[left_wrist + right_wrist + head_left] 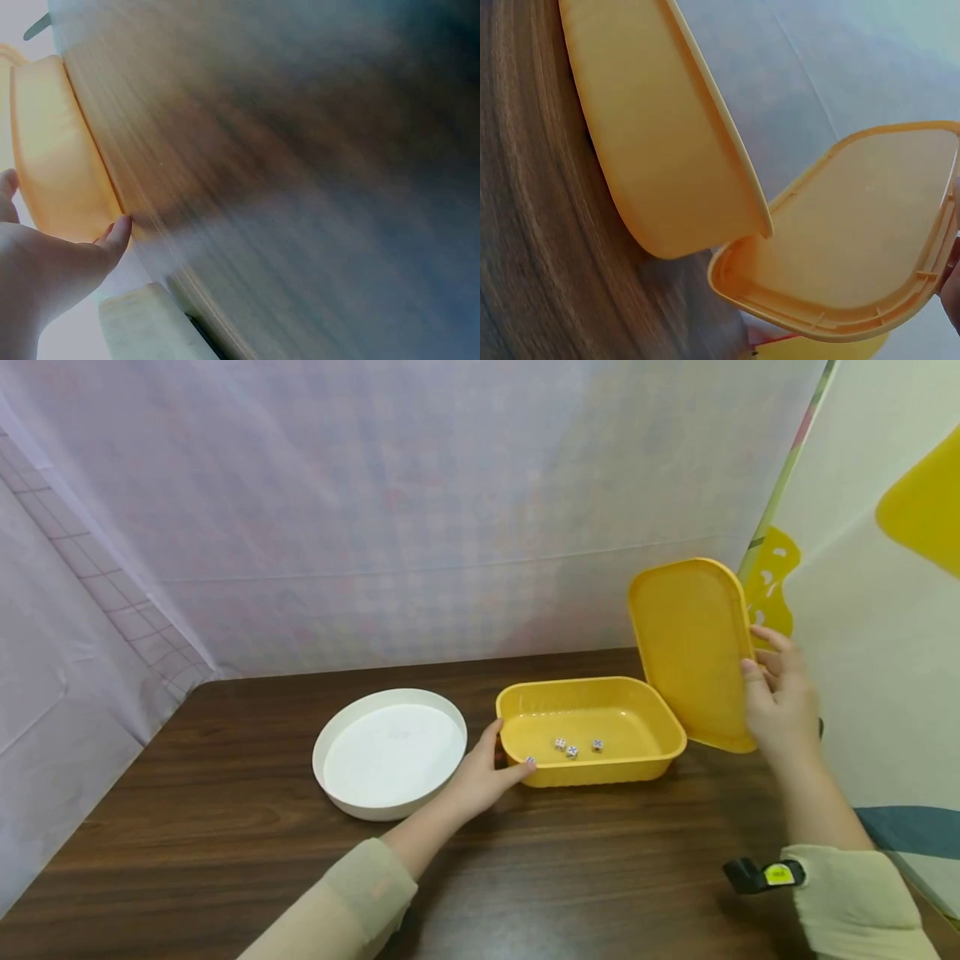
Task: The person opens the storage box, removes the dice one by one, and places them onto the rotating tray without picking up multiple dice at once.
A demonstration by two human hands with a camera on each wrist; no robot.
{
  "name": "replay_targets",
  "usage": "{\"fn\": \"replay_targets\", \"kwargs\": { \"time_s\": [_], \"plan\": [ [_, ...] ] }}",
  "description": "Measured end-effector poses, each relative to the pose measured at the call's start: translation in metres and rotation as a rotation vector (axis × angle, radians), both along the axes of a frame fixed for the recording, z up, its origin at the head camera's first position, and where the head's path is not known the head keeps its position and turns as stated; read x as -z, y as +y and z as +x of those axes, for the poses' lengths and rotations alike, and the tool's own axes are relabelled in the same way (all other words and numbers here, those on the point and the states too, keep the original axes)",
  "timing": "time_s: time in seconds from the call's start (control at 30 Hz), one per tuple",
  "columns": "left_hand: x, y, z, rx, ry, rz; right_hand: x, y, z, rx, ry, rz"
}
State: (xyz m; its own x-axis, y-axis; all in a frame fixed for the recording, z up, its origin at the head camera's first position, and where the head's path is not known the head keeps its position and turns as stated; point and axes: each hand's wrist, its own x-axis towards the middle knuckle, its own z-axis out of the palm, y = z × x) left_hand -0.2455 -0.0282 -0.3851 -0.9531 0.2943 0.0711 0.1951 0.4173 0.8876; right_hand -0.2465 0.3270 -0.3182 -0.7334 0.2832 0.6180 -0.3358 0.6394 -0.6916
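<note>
Head view: the left hand (476,777) clamps its fingers on the yellow box (600,773) at eight o'clock — probably to steady it — while the right hand (783,702) pinches the tilted lid (693,652) at two o'clock, seemingly leaving the dice (572,752) uncovered.

In the head view, the dice (572,752) are too small to read. One more die (530,762), by the left hand (480,777), shows only in part. Some fingers of the right hand (786,706) are hidden. The tag (780,874) is too tiny to read. Both sleeves (862,902) run off the bottom. In the left wrist view, the side cuts off the box (60,150) and the left hand, and the table (300,187) is blurry. In the right wrist view, the box runs off the top, and the lid (855,217) and right hand go off the side.
</note>
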Motion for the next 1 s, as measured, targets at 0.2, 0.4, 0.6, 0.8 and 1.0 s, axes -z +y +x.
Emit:
{"fn": "replay_targets", "kwargs": {
  "time_s": [0.2,0.4,0.6,0.8,1.0],
  "plan": [
    [0.000,-0.001,0.000,0.002,-0.002,0.002,0.003,0.009,-0.006,0.037,0.045,-0.033],
    [0.000,-0.001,0.001,0.003,-0.007,0.006,0.003,0.024,-0.004,0.031,-0.069,-0.021],
    [0.000,-0.002,0.001,0.000,-0.010,0.008,-0.001,0.042,0.000,-0.009,-0.210,-0.012],
    [-0.001,-0.002,0.001,-0.001,-0.007,0.006,-0.001,0.054,0.001,-0.037,-0.289,0.000],
    [-0.002,-0.002,0.003,-0.002,-0.005,-0.002,0.001,0.069,0.001,-0.070,-0.369,0.052]
  ]
}}
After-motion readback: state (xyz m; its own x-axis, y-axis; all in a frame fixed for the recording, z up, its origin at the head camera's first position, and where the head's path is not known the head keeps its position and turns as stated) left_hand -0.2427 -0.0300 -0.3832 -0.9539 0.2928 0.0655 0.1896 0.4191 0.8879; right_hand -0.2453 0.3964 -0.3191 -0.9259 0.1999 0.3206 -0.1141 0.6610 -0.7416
